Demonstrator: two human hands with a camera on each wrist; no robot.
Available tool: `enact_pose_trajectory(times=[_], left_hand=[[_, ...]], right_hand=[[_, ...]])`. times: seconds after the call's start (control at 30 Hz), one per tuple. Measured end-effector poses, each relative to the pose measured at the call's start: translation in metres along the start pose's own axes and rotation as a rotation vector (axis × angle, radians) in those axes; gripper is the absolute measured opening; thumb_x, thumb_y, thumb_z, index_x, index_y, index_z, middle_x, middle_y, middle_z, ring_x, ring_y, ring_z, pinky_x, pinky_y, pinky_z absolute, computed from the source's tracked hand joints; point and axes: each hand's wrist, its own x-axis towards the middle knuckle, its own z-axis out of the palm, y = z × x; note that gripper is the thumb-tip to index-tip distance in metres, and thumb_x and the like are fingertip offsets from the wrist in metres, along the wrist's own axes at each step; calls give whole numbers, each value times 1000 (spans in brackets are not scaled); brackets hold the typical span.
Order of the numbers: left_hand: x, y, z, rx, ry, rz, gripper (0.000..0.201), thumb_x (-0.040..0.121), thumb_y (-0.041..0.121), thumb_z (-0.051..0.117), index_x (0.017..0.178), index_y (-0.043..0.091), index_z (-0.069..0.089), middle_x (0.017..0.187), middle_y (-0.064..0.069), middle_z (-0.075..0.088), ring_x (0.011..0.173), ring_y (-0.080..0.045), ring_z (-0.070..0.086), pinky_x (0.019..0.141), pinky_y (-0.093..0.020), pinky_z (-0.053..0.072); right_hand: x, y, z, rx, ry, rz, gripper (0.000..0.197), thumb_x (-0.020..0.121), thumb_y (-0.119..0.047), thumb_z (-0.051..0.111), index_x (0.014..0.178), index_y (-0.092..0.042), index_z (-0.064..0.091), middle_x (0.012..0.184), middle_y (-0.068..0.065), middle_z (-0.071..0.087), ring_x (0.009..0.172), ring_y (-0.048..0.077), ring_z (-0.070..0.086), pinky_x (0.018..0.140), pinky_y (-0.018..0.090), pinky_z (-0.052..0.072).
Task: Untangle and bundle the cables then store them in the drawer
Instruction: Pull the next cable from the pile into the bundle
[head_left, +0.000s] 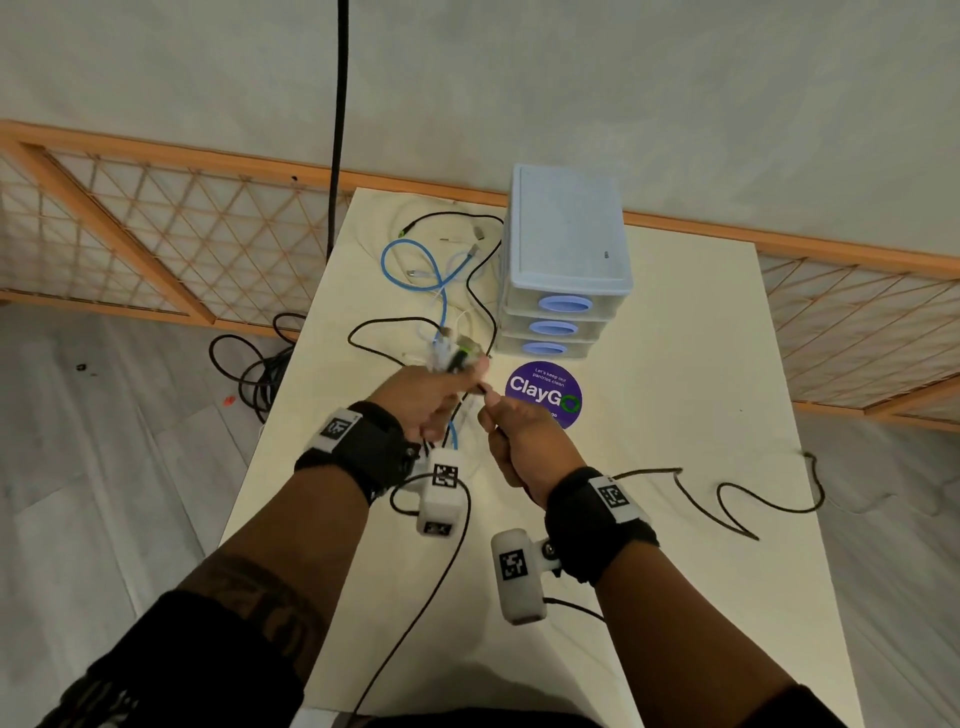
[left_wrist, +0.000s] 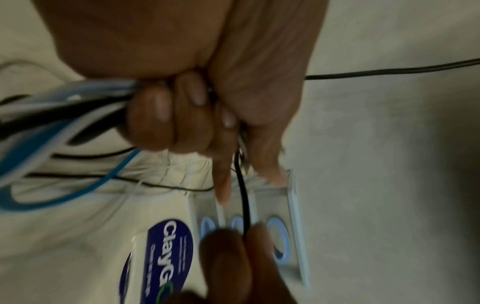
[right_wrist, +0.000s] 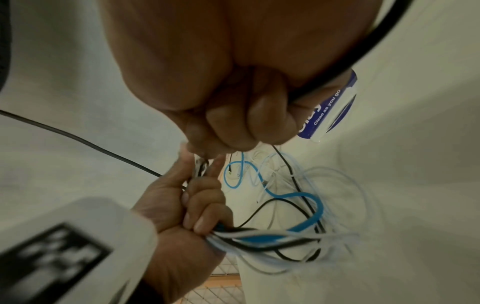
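Your left hand (head_left: 434, 397), at the centre of the head view, is fisted around a bunch of cables (head_left: 451, 358) whose plug ends stick out above its knuckles. Your right hand (head_left: 524, 436), just right of it and nearly touching, pinches one black cable (head_left: 727, 501) that trails off to the right across the table (head_left: 675, 364). A blue cable (head_left: 415, 265) loops toward the upper left. The drawer unit (head_left: 563, 260) stands above your hands, all three drawers closed, with a purple sticker (head_left: 543, 395) in front of it.

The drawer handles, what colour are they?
Light blue drawer handles, clearest in the head view.
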Motion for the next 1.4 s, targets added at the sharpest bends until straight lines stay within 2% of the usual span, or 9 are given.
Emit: enact_pose_trajectory(times=[0.13, 0.43, 0.6, 0.7, 0.83, 1.0, 1.13, 1.23, 1.4], left_hand=[[-4, -4, 15, 48, 37, 58, 27, 88, 28, 83, 80, 9, 66, 46, 6, 38, 40, -12, 28, 40, -22, 25], [22, 0, -4, -169, 568, 36, 46, 86, 45, 82, 100, 1, 78, 52, 1, 42, 35, -14, 34, 36, -20, 32], [11, -5, -13, -145, 176, -10, 51, 91, 40, 78, 119, -2, 73, 51, 6, 32, 38, -10, 25, 38, -23, 25], [-10, -6, 7, 27, -87, -38, 39, 87, 43, 81, 78, 7, 69, 52, 4, 27, 44, -13, 20, 42, -25, 20], [-8, -11, 15, 29, -18, 20, 36, 87, 36, 83, 90, 0, 80, 58, -9, 50, 45, -14, 28, 42, -24, 22], [12, 2, -2, -138, 379, 59, 17, 92, 29, 77, 92, 12, 80, 50, 5, 38, 43, -14, 26, 35, -19, 24], [10, -2, -16, -122, 153, 31, 35, 95, 34, 75, 109, 2, 75, 51, 8, 28, 41, -11, 21, 38, -23, 22], [-6, -7, -3, -14, -37, 32, 29, 91, 33, 79, 98, 5, 76, 51, 7, 26, 43, -11, 20, 41, -25, 19], [-3, -10, 7, -58, 160, 66, 27, 89, 23, 81, 97, -1, 73, 46, 7, 35, 43, -12, 26, 41, -24, 22]], right_hand=[[0, 1, 3, 25, 25, 25, 38, 105, -43, 43, 82, -16, 56, 51, -2, 36, 44, 13, 24, 43, 23, 19], [-11, -4, 2, -63, -88, 61, 34, 104, -31, 42, 76, -16, 53, 52, -3, 36, 45, 12, 25, 40, 20, 22], [-10, 5, -1, -89, -53, 2, 39, 106, -39, 41, 77, -16, 53, 49, -4, 35, 43, 13, 24, 41, 19, 22], [-4, 4, 0, -135, -18, -51, 40, 106, -41, 40, 81, -15, 58, 46, -4, 40, 39, 13, 27, 41, 19, 24], [-2, 6, 4, -186, 3, -35, 48, 105, -50, 36, 89, -15, 63, 45, -3, 42, 37, 13, 29, 41, 21, 26], [-12, 3, 6, -55, -59, 14, 39, 107, -33, 40, 79, -14, 62, 48, -1, 34, 42, 14, 22, 43, 22, 18], [-12, 4, 1, -128, -13, -66, 39, 107, -35, 38, 83, -16, 62, 45, -4, 38, 39, 11, 27, 41, 21, 24], [-6, 4, 1, -166, 44, -82, 40, 106, -40, 39, 90, -15, 66, 43, -6, 41, 37, 12, 28, 42, 21, 27], [-4, 5, 3, -197, 39, -60, 44, 106, -44, 37, 95, -18, 70, 42, -6, 39, 35, 12, 28, 41, 21, 28]])
